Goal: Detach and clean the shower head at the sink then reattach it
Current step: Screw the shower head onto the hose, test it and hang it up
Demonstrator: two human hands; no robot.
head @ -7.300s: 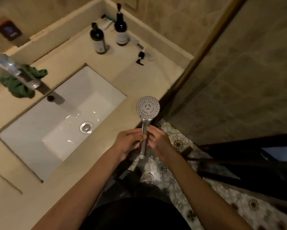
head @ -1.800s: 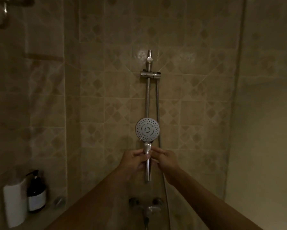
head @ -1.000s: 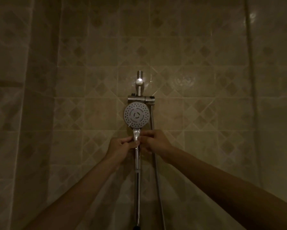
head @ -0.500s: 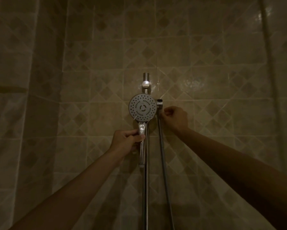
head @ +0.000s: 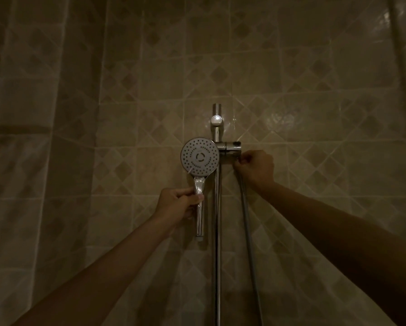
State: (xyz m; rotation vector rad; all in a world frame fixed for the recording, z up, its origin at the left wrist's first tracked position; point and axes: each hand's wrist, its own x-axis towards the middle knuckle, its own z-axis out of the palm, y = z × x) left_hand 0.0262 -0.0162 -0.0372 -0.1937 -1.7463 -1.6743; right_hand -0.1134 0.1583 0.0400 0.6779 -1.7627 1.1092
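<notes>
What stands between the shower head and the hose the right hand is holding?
In the head view, the vertical chrome slide rail stands between the round chrome shower head and the grey metal hose.

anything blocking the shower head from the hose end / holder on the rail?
Nothing visible. The left hand holds the shower head just left of the rail; the right hand grips the hose top under the holder.

left hand (head: 177, 203) gripping, right hand (head: 256, 168) pinching, raised

The shower head (head: 200, 157) in my left hand (head: 176, 204) has a matt grey face and a glossy chrome handle. The rail (head: 217, 208) at three o'clock is polished metal; the wall tiles (head: 315, 90) are glazed and shiny.
</notes>
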